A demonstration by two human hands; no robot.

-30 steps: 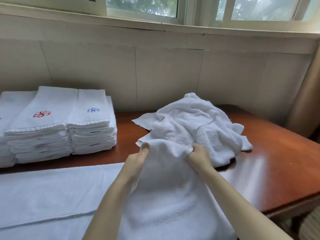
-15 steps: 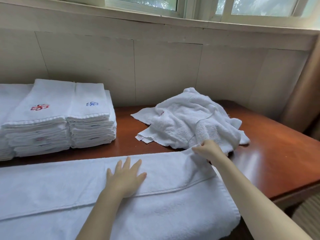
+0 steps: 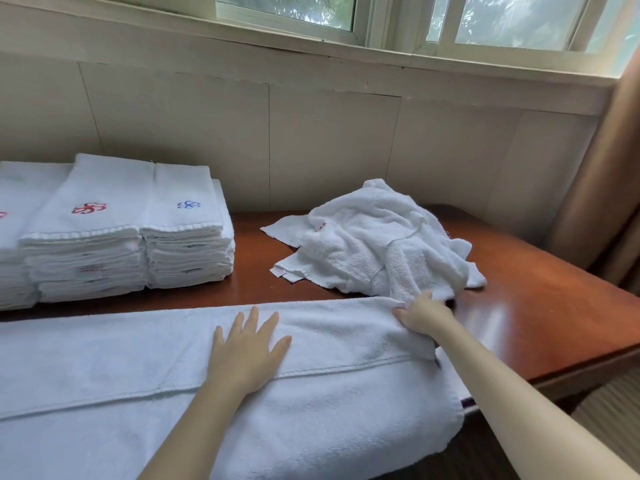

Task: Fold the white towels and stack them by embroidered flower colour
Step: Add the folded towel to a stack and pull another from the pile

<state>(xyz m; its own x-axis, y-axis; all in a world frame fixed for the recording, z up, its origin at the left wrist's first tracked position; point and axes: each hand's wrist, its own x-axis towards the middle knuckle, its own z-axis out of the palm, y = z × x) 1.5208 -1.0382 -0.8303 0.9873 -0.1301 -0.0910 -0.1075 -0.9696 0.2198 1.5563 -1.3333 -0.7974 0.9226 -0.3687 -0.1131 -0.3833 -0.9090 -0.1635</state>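
Note:
A long white towel point(image 3: 104, 368) lies spread across the near edge of the table, its far strip folded over toward me. My left hand point(image 3: 247, 351) rests flat on the folded strip, fingers apart. My right hand point(image 3: 424, 315) pinches the towel's far right corner. Behind that hand sits a crumpled heap of unfolded white towels point(image 3: 377, 240). At the back left stand folded stacks: one topped with a red flower point(image 3: 88, 208), one with a blue flower point(image 3: 188, 204), and a third stack point(image 3: 14, 216) cut off by the left edge.
The brown wooden table point(image 3: 540, 306) ends at a right edge near my right forearm. A pale wall and window sill run behind it. A brown curtain point(image 3: 602, 181) hangs at the far right.
Both hands first held the towel up at its top edge. The towel was then laid down and folded over; my left hand came flat on it and my right stayed at the corner.

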